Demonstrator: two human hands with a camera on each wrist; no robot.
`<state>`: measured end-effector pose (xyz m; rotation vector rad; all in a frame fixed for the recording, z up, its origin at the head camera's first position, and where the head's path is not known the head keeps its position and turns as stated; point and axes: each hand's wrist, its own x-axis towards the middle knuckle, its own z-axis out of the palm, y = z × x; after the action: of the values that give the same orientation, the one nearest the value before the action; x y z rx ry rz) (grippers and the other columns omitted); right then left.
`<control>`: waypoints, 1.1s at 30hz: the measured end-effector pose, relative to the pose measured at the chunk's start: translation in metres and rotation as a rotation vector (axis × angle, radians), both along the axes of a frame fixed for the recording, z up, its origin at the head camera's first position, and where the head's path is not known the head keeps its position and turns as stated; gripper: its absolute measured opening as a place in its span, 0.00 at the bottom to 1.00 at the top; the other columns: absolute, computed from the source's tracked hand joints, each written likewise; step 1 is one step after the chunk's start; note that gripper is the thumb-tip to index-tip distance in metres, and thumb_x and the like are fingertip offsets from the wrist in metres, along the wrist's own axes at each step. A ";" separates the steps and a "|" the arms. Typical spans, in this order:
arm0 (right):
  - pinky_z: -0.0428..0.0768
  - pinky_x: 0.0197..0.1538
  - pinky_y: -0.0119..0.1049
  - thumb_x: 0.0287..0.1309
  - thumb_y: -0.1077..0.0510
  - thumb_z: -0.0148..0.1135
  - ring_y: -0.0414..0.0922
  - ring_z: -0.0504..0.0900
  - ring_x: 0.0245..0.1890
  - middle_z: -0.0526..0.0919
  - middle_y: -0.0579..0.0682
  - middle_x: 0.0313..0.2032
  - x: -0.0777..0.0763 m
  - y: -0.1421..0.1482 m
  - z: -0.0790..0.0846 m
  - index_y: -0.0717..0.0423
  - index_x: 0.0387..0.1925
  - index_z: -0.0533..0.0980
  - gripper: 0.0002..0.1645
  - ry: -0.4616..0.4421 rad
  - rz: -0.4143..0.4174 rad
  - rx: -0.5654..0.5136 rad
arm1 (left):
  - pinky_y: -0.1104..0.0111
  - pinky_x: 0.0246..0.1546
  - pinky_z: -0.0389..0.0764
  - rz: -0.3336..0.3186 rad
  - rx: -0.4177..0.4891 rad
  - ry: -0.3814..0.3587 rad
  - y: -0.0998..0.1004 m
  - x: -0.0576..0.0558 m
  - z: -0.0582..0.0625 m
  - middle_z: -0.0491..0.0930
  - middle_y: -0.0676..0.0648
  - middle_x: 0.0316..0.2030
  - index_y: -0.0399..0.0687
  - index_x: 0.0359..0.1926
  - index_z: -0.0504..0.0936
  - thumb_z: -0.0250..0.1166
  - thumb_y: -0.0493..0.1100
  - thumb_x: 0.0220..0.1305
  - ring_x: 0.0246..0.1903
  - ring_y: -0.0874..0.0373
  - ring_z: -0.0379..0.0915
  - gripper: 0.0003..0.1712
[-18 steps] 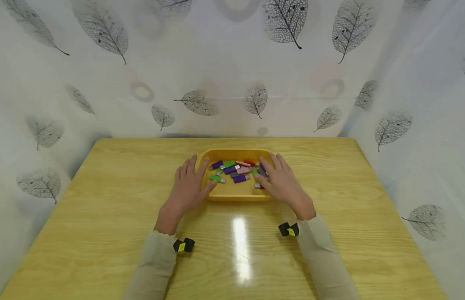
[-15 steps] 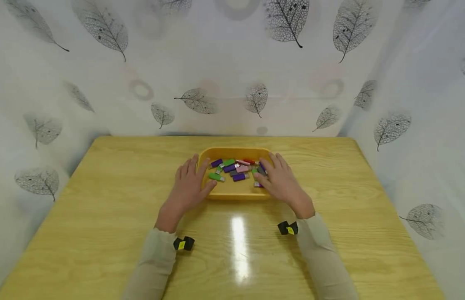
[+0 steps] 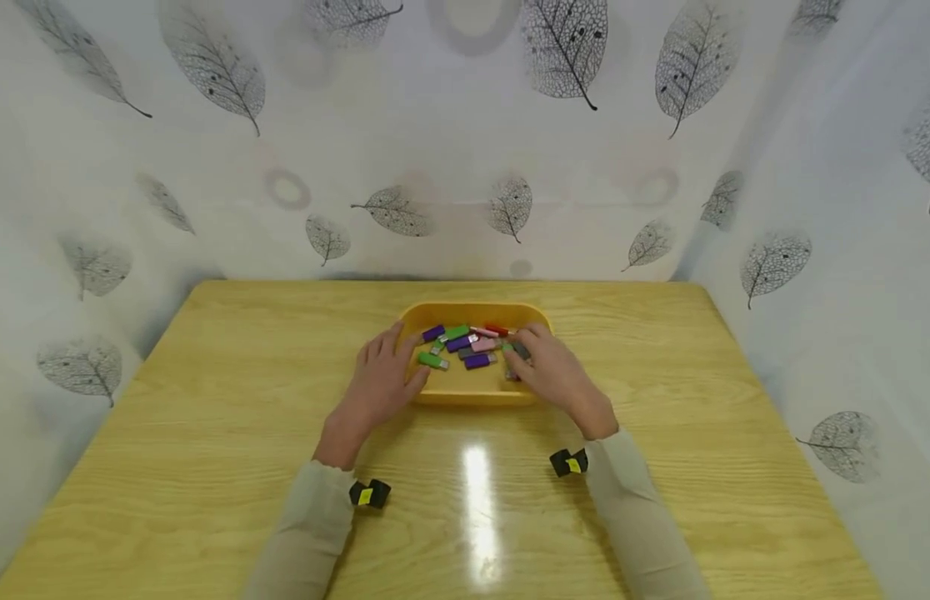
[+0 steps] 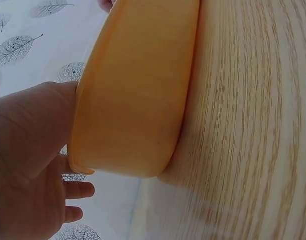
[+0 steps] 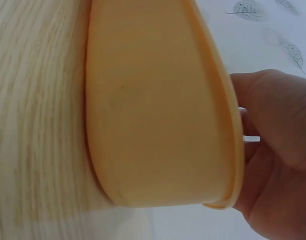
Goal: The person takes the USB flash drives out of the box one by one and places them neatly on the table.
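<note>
A yellow plastic tray (image 3: 476, 398) holds several USB flash drives, among them a green one (image 3: 432, 361), a purple one (image 3: 477, 362), a pink one (image 3: 486, 344) and a red one (image 3: 498, 330). My left hand (image 3: 377, 385) lies over the tray's left rim, fingers relaxed, thumb reaching inside near the green drive. My right hand (image 3: 558, 379) reaches over the right rim, fingers bent down among the drives there. A grey drive (image 3: 521, 350) shows between its thumb and fingers; whether they pinch one I cannot tell. Both wrist views show the tray's outer wall (image 4: 138, 90) hiding the inside.
The tray stands on a light wooden table (image 3: 480, 500) towards its back edge. A white curtain (image 3: 450, 125) with leaf prints hangs behind and at both sides. Small black blocks with yellow labels sit at the left wrist (image 3: 370, 494) and right wrist (image 3: 568, 462).
My right hand has moved a little left, its fingers bending further down into the tray over the drives at the right. The left hand stays at the left rim with little movement.
</note>
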<state>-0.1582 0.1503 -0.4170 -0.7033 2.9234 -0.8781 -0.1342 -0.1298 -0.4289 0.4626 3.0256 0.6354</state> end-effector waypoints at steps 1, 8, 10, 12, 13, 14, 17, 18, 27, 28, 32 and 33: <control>0.80 0.48 0.48 0.71 0.53 0.53 0.51 0.79 0.44 0.77 0.58 0.51 0.000 0.000 0.000 0.63 0.53 0.78 0.20 0.002 -0.003 0.010 | 0.38 0.69 0.51 0.001 0.000 0.002 0.000 -0.001 0.000 0.49 0.32 0.75 0.44 0.72 0.63 0.54 0.54 0.72 0.71 0.32 0.50 0.33; 0.74 0.30 0.34 0.68 0.54 0.56 0.41 0.72 0.28 0.78 0.50 0.37 0.006 0.002 -0.011 0.57 0.44 0.80 0.12 -0.024 -0.017 0.081 | 0.38 0.68 0.52 -0.011 0.009 -0.026 0.006 0.000 -0.004 0.48 0.34 0.76 0.44 0.72 0.64 0.53 0.55 0.72 0.69 0.29 0.53 0.33; 0.73 0.29 0.34 0.69 0.53 0.56 0.40 0.72 0.28 0.78 0.48 0.35 0.007 0.001 -0.013 0.55 0.43 0.80 0.12 -0.025 -0.014 0.100 | 0.38 0.68 0.53 -0.006 0.005 -0.025 0.005 0.001 -0.005 0.47 0.34 0.76 0.44 0.72 0.63 0.52 0.55 0.73 0.68 0.30 0.54 0.33; 0.74 0.30 0.34 0.69 0.52 0.54 0.40 0.73 0.28 0.78 0.47 0.35 0.007 -0.002 -0.014 0.54 0.43 0.80 0.13 -0.030 -0.009 0.111 | 0.38 0.68 0.54 0.002 -0.001 -0.022 0.003 0.002 -0.004 0.47 0.34 0.76 0.44 0.73 0.63 0.52 0.55 0.73 0.67 0.30 0.55 0.33; 0.75 0.31 0.35 0.70 0.52 0.54 0.40 0.73 0.28 0.79 0.47 0.36 0.006 -0.004 -0.014 0.54 0.43 0.81 0.13 -0.031 -0.008 0.115 | 0.38 0.68 0.54 0.007 -0.001 -0.023 0.001 0.002 -0.004 0.47 0.35 0.76 0.44 0.73 0.62 0.51 0.54 0.74 0.67 0.30 0.55 0.33; 0.75 0.31 0.35 0.70 0.52 0.53 0.39 0.73 0.28 0.79 0.46 0.36 0.005 -0.006 -0.014 0.54 0.43 0.81 0.14 -0.032 -0.005 0.117 | 0.38 0.68 0.54 0.011 -0.002 -0.022 0.000 0.002 -0.003 0.47 0.35 0.76 0.44 0.73 0.62 0.51 0.54 0.74 0.67 0.30 0.55 0.33; 0.75 0.30 0.35 0.70 0.52 0.52 0.39 0.73 0.27 0.80 0.46 0.35 0.003 -0.009 -0.012 0.54 0.42 0.81 0.14 -0.022 -0.003 0.123 | 0.37 0.67 0.55 0.018 0.001 -0.018 -0.003 0.001 -0.002 0.47 0.35 0.76 0.45 0.73 0.62 0.50 0.53 0.74 0.66 0.29 0.56 0.33; 0.75 0.29 0.34 0.70 0.53 0.52 0.38 0.73 0.26 0.81 0.46 0.34 0.002 -0.010 -0.012 0.54 0.41 0.81 0.14 -0.013 0.000 0.128 | 0.37 0.67 0.55 0.021 0.000 -0.020 -0.003 0.001 -0.001 0.47 0.35 0.76 0.44 0.73 0.62 0.50 0.53 0.74 0.66 0.29 0.56 0.33; 0.74 0.26 0.34 0.68 0.52 0.56 0.39 0.73 0.24 0.81 0.49 0.38 -0.001 -0.012 -0.011 0.55 0.44 0.82 0.13 0.002 -0.013 0.142 | 0.37 0.64 0.57 0.108 -0.020 -0.005 0.012 -0.009 0.007 0.58 0.30 0.68 0.41 0.66 0.67 0.54 0.52 0.71 0.64 0.28 0.56 0.29; 0.75 0.27 0.35 0.68 0.51 0.57 0.40 0.73 0.25 0.81 0.51 0.41 -0.001 -0.013 -0.010 0.55 0.46 0.81 0.14 0.000 -0.022 0.138 | 0.38 0.64 0.59 0.144 -0.006 0.001 0.016 -0.012 0.007 0.59 0.29 0.67 0.41 0.66 0.66 0.53 0.52 0.71 0.63 0.28 0.57 0.29; 0.76 0.29 0.38 0.67 0.48 0.58 0.43 0.72 0.24 0.75 0.59 0.55 -0.004 -0.020 -0.008 0.56 0.53 0.78 0.20 -0.025 -0.072 0.153 | 0.40 0.60 0.66 0.259 0.029 -0.002 0.028 -0.017 0.002 0.56 0.27 0.67 0.40 0.68 0.59 0.53 0.52 0.71 0.62 0.29 0.58 0.31; 0.75 0.28 0.38 0.67 0.48 0.58 0.43 0.71 0.23 0.73 0.60 0.57 -0.004 -0.021 -0.008 0.56 0.54 0.77 0.21 -0.035 -0.089 0.171 | 0.40 0.60 0.66 0.272 0.039 -0.006 0.031 -0.018 0.000 0.54 0.27 0.68 0.41 0.69 0.58 0.53 0.51 0.71 0.62 0.29 0.58 0.32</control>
<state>-0.1626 0.1295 -0.4251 -0.5462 2.9724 -0.6285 -0.1523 -0.0989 -0.4291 0.0470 3.1014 0.7048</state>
